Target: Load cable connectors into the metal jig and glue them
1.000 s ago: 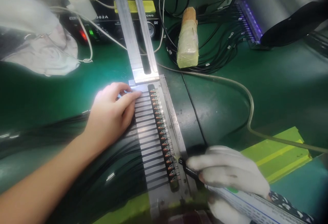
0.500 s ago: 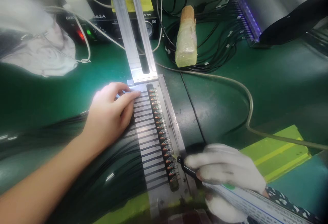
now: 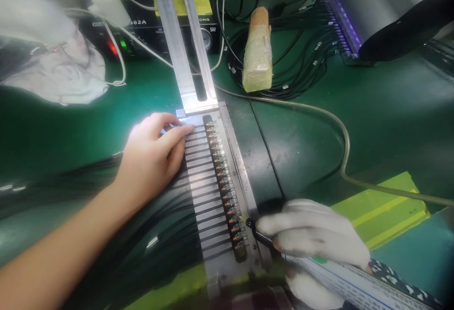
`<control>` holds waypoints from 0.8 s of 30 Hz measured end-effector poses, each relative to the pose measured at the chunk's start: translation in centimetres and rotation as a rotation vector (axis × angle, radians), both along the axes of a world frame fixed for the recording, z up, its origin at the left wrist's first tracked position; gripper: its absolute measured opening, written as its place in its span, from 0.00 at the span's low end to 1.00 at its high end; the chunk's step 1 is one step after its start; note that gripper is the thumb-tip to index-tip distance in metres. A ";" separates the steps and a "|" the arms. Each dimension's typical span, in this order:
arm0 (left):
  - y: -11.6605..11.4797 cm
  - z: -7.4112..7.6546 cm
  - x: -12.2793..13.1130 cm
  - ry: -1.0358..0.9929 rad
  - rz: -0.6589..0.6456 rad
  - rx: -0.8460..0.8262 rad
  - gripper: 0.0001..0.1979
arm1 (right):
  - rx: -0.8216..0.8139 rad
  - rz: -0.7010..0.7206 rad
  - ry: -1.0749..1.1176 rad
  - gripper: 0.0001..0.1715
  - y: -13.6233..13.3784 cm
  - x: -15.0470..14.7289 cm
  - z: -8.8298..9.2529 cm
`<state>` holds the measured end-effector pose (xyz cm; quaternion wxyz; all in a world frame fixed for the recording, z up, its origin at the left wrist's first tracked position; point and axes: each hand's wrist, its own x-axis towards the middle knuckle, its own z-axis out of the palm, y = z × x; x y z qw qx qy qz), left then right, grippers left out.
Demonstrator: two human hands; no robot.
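A long slotted metal fixture (image 3: 209, 206) lies on the green bench, with a row of small wired connectors (image 3: 227, 188) in its dark slot. Thin black cables (image 3: 170, 210) run into its grooves from the left. My bare left hand (image 3: 156, 146) is closed at the fixture's upper left edge, thumb on the plate and index finger curled by the corner. In a white glove, my right hand (image 3: 315, 234) grips a pen-like tool (image 3: 354, 279) with a black front end and a white, printed barrel. Its fine tip is at the connectors in the lower part of the row.
Beyond the fixture, a metal rail (image 3: 173, 54) extends over a black control box (image 3: 152, 35). A wrapped wooden-topped block (image 3: 257, 59) stands near coiled black cables (image 3: 301, 75). White cloth (image 3: 78, 78) lies left; a purple-lit metal device (image 3: 383, 12) stands right. Yellow-green sheet (image 3: 386, 210) lies by my glove.
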<state>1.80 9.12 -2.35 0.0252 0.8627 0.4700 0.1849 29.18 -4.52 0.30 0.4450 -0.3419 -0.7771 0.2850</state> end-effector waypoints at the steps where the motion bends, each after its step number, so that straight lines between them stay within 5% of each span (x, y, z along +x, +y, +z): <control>1: 0.0 0.0 0.0 0.001 -0.001 -0.002 0.19 | 0.002 0.000 0.002 0.05 0.0 0.0 0.0; 24: 0.2 -0.4 -0.1 0.004 -0.052 0.092 0.16 | 0.032 -0.025 0.007 0.08 0.3 -0.4 0.0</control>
